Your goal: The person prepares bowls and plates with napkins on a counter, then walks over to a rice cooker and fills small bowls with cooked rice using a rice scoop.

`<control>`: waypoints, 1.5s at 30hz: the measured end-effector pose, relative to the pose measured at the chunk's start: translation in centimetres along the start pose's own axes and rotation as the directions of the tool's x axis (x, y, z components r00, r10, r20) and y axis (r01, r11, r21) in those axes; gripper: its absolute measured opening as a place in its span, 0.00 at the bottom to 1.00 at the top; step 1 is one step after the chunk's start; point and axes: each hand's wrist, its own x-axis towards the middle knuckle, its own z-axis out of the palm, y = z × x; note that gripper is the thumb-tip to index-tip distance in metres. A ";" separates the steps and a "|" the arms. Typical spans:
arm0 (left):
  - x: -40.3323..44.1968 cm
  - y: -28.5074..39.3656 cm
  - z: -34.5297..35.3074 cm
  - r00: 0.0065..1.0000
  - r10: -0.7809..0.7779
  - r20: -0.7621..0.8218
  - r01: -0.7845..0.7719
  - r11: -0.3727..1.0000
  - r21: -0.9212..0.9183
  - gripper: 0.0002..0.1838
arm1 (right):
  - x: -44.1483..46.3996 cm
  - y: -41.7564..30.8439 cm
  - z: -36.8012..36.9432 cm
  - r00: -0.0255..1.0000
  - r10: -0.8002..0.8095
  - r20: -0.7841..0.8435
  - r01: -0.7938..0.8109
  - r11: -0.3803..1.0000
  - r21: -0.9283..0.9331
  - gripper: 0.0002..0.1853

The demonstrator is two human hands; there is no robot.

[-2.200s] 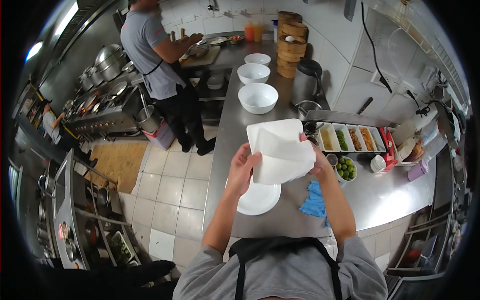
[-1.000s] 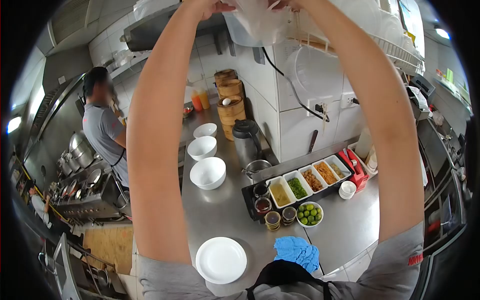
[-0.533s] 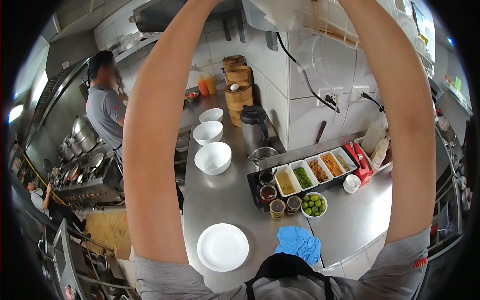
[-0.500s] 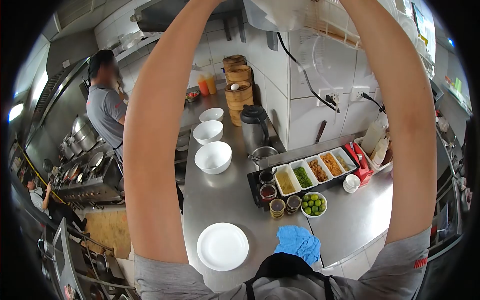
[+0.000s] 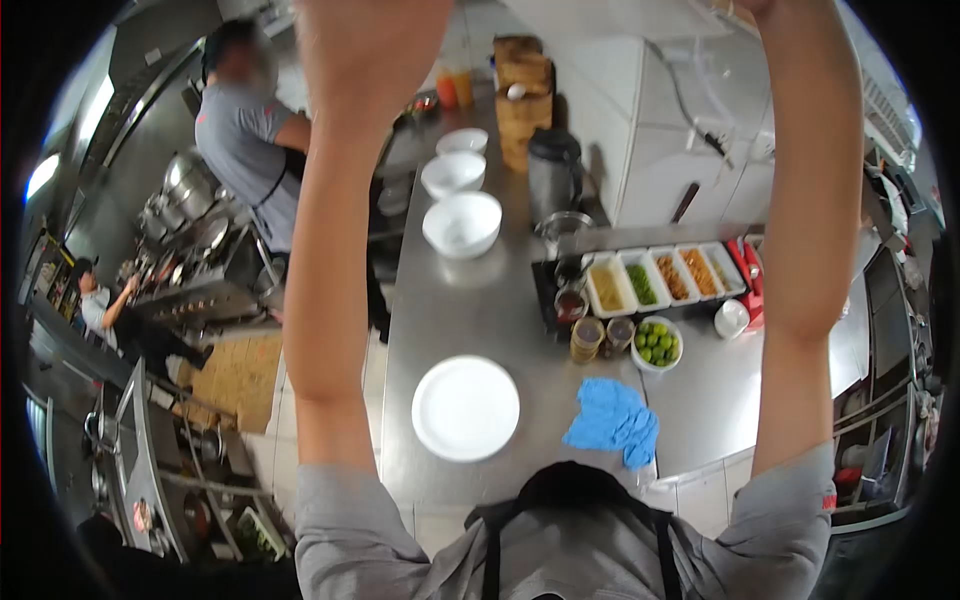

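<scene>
Both my arms are raised toward the top of the view. My left hand (image 5: 375, 45) is blurred at the top edge, with its fingers out of frame, so its grip is hidden. My right hand (image 5: 755, 8) is mostly cut off at the top right, closed at the edge of a pale translucent plastic container (image 5: 620, 18). Only the blurred lower part of that container shows between my hands. On the steel counter (image 5: 440, 320) below are a stack of white plates (image 5: 466, 408) and a crumpled blue cloth (image 5: 612, 420).
White bowls (image 5: 461, 224), a thermal jug (image 5: 555, 175) and bamboo steamers (image 5: 525, 110) line the counter's back. A condiment tray (image 5: 545, 300) stands by a bowl of limes (image 5: 657, 345) and a red holder (image 5: 748, 280). Co-workers (image 5: 245, 150) stand at left near the stove.
My view has tilted, so the counter sits higher and farther right. The plastic container has come down relative to the wall. My left hand has come partly into view.
</scene>
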 end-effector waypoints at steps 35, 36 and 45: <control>-44.6 -4.1 -10.9 0.128 -0.944 0.305 0.806 0.278 0.523 0.20 | -30.0 36.4 19.8 0.492 0.594 0.636 -0.766 0.643 -0.007 0.16; -44.4 -3.7 -10.7 0.195 -0.926 0.323 0.710 0.360 0.606 0.20 | -30.1 36.6 20.0 0.615 0.615 0.493 -0.676 0.733 -0.072 0.13; -45.6 1.8 -9.1 0.469 -0.772 0.430 0.473 0.630 0.616 0.19 | -30.6 34.0 20.5 0.817 0.564 0.118 -0.493 0.791 -0.362 0.11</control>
